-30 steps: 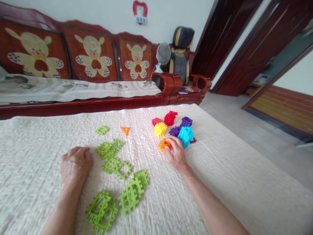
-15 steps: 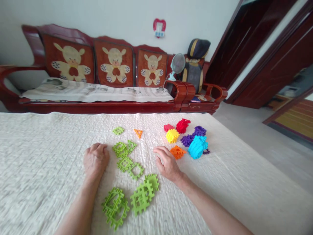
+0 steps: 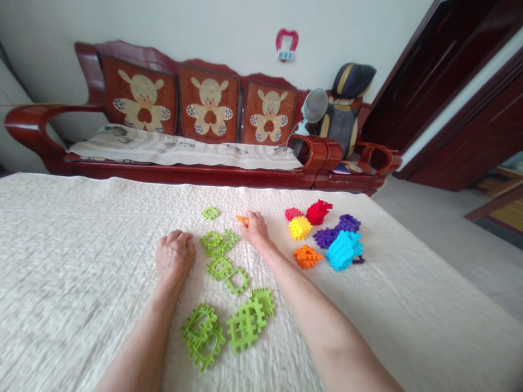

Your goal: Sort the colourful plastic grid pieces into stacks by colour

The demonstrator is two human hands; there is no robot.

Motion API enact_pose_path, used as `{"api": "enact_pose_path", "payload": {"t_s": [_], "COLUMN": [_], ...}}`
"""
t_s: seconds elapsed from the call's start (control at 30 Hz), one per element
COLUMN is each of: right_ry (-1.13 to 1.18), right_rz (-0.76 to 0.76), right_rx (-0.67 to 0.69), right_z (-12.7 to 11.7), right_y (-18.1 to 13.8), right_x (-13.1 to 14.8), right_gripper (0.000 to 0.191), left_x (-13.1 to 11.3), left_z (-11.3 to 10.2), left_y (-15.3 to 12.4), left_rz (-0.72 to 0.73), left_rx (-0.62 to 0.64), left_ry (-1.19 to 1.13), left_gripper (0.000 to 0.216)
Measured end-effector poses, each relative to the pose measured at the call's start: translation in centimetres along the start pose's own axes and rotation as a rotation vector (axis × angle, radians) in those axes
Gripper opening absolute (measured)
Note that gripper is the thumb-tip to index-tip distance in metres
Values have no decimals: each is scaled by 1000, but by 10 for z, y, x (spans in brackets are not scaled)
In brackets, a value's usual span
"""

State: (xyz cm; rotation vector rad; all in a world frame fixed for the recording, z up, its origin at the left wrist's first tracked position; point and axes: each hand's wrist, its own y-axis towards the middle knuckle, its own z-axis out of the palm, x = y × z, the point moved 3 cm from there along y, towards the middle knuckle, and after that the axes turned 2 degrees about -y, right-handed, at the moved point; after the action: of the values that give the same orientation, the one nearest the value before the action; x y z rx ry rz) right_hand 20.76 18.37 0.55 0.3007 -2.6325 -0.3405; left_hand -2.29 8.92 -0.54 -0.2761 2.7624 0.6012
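My right hand (image 3: 255, 230) is at the far middle of the cloth, its fingers closed on an orange triangular building piece (image 3: 242, 220), partly hidden by them. My left hand (image 3: 175, 253) rests on the cloth with its fingers curled in and nothing visible in it. Just right of it lie green interlocking building pieces (image 3: 219, 267), some overlapping. Nearer me are two more green groups, a pair with open frames (image 3: 203, 336) and an overlapping row (image 3: 247, 321). A single green piece (image 3: 211, 213) lies farther back.
Right of my right arm stand stacks of pieces: orange (image 3: 307, 256), yellow (image 3: 300, 228), pinkish red (image 3: 293, 214), red (image 3: 318, 212), purple (image 3: 348, 224) and light blue (image 3: 344, 250). A wooden sofa (image 3: 245, 177) lies beyond the cloth-covered surface (image 3: 81, 261), with a fan (image 3: 314, 106).
My right hand has moved forward and left from beside the orange stack to the orange triangle and closed on it. My left hand stays resting on the cloth. The view has shifted slightly.
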Motion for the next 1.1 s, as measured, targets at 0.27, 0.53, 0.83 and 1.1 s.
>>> {"api": "enact_pose_path", "payload": {"t_s": [0.27, 0.53, 0.83, 1.1], "right_ry": [203, 84, 50, 193], "right_rz": [-270, -201, -38, -140], "right_rx": [-169, -223, -213, -143], "right_z": [-68, -96, -109, -118], "right_y": [-139, -212, -212, -211], "right_x": [-35, -80, -93, -97], "right_gripper": [33, 44, 27, 20], "left_x": [1, -2, 2, 11], "left_z": [0, -5, -2, 5], "left_y": [2, 1, 2, 3], "left_rz": [16, 7, 9, 45], "left_rx": [28, 41, 47, 25], "left_ry": [-6, 3, 39, 57], "left_gripper": [39, 40, 42, 42]}}
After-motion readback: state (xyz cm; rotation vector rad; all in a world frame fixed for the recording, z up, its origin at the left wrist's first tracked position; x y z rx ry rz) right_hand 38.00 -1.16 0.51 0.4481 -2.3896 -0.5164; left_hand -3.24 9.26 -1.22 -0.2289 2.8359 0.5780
